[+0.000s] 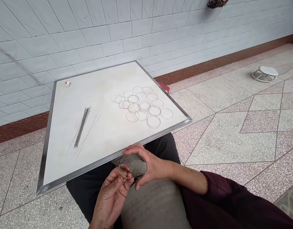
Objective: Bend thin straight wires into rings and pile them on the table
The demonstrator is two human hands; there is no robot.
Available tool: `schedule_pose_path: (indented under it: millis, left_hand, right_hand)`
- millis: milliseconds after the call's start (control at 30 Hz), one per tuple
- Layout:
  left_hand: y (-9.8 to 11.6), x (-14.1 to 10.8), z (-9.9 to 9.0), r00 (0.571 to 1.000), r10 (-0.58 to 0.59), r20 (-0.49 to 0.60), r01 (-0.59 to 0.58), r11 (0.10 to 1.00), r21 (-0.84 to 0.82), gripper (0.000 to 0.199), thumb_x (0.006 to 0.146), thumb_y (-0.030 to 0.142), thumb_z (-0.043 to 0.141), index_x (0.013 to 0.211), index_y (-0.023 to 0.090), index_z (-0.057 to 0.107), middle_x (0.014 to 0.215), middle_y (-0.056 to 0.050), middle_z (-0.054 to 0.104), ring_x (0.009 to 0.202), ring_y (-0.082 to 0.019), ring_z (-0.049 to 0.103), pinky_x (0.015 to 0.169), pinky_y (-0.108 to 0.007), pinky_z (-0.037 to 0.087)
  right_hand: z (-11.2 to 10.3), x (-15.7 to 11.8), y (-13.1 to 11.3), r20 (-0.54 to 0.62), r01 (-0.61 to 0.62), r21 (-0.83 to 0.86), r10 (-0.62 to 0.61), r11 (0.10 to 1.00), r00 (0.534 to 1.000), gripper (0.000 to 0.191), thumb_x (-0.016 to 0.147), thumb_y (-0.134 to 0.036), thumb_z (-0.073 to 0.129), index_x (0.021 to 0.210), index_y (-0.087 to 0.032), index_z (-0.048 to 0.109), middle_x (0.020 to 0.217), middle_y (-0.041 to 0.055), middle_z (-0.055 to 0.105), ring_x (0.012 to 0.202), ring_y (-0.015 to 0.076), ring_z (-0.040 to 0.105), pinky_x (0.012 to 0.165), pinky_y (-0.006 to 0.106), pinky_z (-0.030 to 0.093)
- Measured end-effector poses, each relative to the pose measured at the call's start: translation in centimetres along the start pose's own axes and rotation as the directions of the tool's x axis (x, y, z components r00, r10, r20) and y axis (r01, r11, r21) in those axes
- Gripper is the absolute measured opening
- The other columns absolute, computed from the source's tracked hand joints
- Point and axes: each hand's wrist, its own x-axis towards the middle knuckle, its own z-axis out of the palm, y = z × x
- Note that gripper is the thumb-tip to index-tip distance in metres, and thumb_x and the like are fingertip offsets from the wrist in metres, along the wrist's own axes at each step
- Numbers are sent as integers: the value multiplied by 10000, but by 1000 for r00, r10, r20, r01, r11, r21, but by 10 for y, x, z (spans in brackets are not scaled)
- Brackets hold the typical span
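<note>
Just below the table's front edge, my left hand (114, 192) pinches a small tan piece (123, 173) at the joint of a thin wire ring (119, 164). My right hand (152, 165) curves around the ring's right side, thumb and fingers touching it. On the white table (98, 133) lie several wire rings (153, 121), many overlapping, on the right half. A bundle of straight dark wires (82, 127) rests on the left half, with a few loose wires (89, 132) beside it.
A small red and white object (67, 84) sits at the table's far left corner. The metal-edged table stands near a tiled wall (94, 38). A low stool (264, 74) is on the floor at right. Something red (164, 87) shows behind the table's right edge.
</note>
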Motion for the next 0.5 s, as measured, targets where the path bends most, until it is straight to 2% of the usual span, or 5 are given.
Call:
schedule_pose_path:
  millis: [133, 267, 500]
  left_hand:
    - [-1, -1, -3, 999, -13, 48, 13, 1000, 7, 91, 721, 194, 838, 738, 157, 756, 934, -25, 661, 775, -119, 646, 860, -290, 581]
    - [-1, 2, -5, 1000, 5, 26, -5, 1000, 21, 63, 753, 179, 809, 776, 157, 755, 941, -22, 657, 744, -97, 619, 900, -304, 567]
    - [0, 2, 0, 1000, 12, -19, -11, 1000, 28, 127, 727, 160, 827, 838, 148, 768, 946, -25, 660, 638, -56, 560, 768, -239, 587]
  right_hand:
    - [0, -1, 1, 12, -7, 33, 6, 999, 1000, 993, 562, -466, 932, 1390, -243, 432, 1365, 126, 457, 1309, 258, 459, 1134, 424, 365]
    - [0, -1, 2, 16, -24, 52, 23, 998, 1000, 1009, 554, -460, 937, 1398, -238, 431, 1370, 128, 451, 1309, 263, 458, 1130, 425, 366]
    - [1, -2, 1, 8, -41, 64, 40, 997, 999, 1004, 549, -433, 944, 1398, -250, 439, 1358, 116, 465, 1293, 267, 467, 1120, 427, 366]
